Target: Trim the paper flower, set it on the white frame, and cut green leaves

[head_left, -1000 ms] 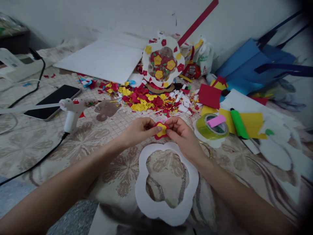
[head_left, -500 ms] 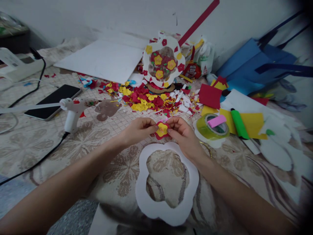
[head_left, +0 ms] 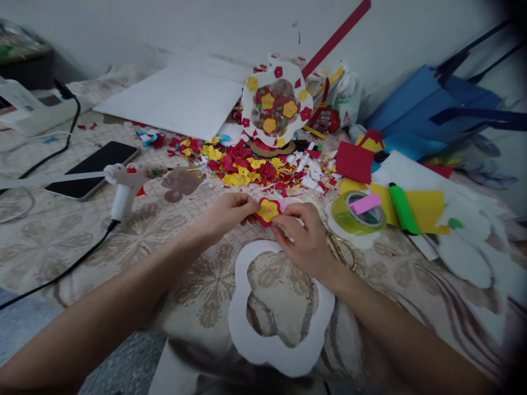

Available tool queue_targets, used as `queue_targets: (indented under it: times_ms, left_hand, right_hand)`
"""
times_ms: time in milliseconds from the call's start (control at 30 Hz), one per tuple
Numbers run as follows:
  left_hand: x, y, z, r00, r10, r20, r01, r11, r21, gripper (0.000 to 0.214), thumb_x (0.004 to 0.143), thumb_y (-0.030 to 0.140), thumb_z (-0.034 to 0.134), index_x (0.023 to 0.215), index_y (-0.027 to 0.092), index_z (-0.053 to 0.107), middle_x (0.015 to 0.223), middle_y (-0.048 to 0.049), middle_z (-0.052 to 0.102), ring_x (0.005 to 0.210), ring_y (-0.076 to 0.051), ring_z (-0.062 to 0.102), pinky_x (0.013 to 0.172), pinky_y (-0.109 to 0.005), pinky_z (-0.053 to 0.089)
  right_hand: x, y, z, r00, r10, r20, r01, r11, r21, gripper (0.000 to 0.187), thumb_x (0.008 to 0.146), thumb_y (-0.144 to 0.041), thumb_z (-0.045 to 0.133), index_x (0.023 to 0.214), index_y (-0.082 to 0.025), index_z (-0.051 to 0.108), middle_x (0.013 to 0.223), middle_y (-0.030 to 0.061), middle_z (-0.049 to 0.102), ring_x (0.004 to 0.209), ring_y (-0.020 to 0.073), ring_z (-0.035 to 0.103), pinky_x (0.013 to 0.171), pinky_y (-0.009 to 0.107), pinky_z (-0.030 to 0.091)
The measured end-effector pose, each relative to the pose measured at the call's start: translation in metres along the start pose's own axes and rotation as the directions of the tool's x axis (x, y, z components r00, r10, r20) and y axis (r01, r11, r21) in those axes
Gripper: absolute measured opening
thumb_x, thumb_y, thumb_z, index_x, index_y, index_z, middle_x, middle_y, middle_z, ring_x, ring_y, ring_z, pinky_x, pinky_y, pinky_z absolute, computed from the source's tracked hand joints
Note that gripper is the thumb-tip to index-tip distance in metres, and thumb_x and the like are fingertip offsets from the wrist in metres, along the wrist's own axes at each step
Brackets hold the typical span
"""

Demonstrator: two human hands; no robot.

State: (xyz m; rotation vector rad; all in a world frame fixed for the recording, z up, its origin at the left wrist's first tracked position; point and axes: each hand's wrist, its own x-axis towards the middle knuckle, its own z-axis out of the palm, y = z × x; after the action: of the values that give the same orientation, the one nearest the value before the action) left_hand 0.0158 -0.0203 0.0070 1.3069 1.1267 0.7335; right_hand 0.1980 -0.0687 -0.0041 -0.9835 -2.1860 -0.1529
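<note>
Between both hands is a small paper flower (head_left: 269,210), yellow on a red backing. My left hand (head_left: 230,214) pinches its left edge between thumb and fingers. My right hand (head_left: 303,235) has its thumb and forefinger closed at the flower's lower right edge. Just below, toward me, lies a white flower-shaped ring (head_left: 242,318) with a large cut-out middle; my right hand covers part of its upper right. Gold-handled scissors (head_left: 343,251) rest on the cloth beside my right wrist, partly hidden.
A white glue gun (head_left: 122,192) with a cord lies left, near a phone (head_left: 93,170). Paper scraps (head_left: 242,164) spread behind my hands, before a flower-decorated lantern (head_left: 249,118). Yellow tape (head_left: 357,214), a green marker (head_left: 403,208) and paper sheets (head_left: 353,162) are at right.
The paper flower has shifted slightly left and up, and its face has turned. My right hand has rotated and moved to the flower's lower edge, uncovering more of the scissors.
</note>
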Motion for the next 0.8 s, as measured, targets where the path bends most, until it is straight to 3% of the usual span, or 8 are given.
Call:
queue_targets:
  times_ms: [200, 367, 500, 633, 800]
  left_hand:
    - [0.001, -0.002, 0.001, 1.0, -0.017, 0.015, 0.017, 0.998, -0.052, 0.017, 0.077, 0.021, 0.055, 0.061, 0.015, 0.058, 0.054, 0.0002, 0.058, 0.049, -0.007, 0.049, 0.049, -0.021, 0.037]
    - [0.005, -0.001, -0.005, 0.999, 0.024, 0.038, -0.023, 0.999, -0.024, 0.018, 0.078, 0.021, 0.051, 0.063, 0.015, 0.06, 0.059, -0.001, 0.063, 0.049, -0.007, 0.049, 0.049, -0.02, 0.037]
    - [0.01, -0.001, -0.015, 0.989, 0.136, -0.05, -0.125, 0.977, 0.175, 0.019, 0.079, 0.021, 0.049, 0.065, 0.014, 0.06, 0.066, -0.0034, 0.066, 0.054, -0.008, 0.053, 0.052, -0.021, 0.041]
    - [0.012, -0.004, -0.024, 0.942, 0.307, -0.135, -0.232, 0.887, 0.399, 0.02, 0.08, 0.026, 0.051, 0.068, 0.014, 0.062, 0.069, -0.004, 0.067, 0.059, -0.01, 0.056, 0.056, -0.021, 0.042]
    - [0.011, -0.005, -0.023, 0.969, 0.242, 0.052, -0.244, 0.902, 0.356, 0.019, 0.079, 0.027, 0.053, 0.067, 0.014, 0.061, 0.068, -0.005, 0.067, 0.059, -0.01, 0.057, 0.055, -0.021, 0.042]
  right_hand:
    - [0.001, 0.004, 0.0, 0.999, -0.047, 0.01, 0.047, 0.998, -0.029, 0.019, 0.086, -0.008, 0.048, 0.089, -0.024, 0.059, 0.088, 0.0058, 0.055, 0.082, 0.0209, 0.05, 0.069, 0.037, 0.041]
    - [0.001, 0.008, -0.011, 1.0, -0.027, -0.009, 0.027, 0.999, 0.039, 0.025, 0.086, -0.008, 0.048, 0.097, -0.026, 0.06, 0.091, 0.0051, 0.056, 0.085, 0.0209, 0.051, 0.07, 0.037, 0.043]
    - [-0.011, -0.001, -0.034, 0.996, -0.092, 0.023, 0.09, 0.994, 0.064, 0.029, 0.083, -0.005, 0.054, 0.102, -0.026, 0.061, 0.087, 0.0047, 0.059, 0.08, 0.0199, 0.054, 0.067, 0.036, 0.045]
    - [-0.039, -0.011, -0.044, 0.969, -0.226, 0.098, 0.209, 0.965, 0.161, 0.032, 0.081, -0.005, 0.059, 0.105, -0.026, 0.062, 0.087, 0.0047, 0.065, 0.079, 0.0195, 0.059, 0.067, 0.035, 0.048]
    - [-0.06, -0.019, -0.034, 0.956, -0.248, 0.158, 0.217, 0.958, 0.187, 0.03, 0.082, -0.006, 0.057, 0.103, -0.027, 0.063, 0.089, 0.0042, 0.066, 0.083, 0.0208, 0.06, 0.07, 0.036, 0.051]
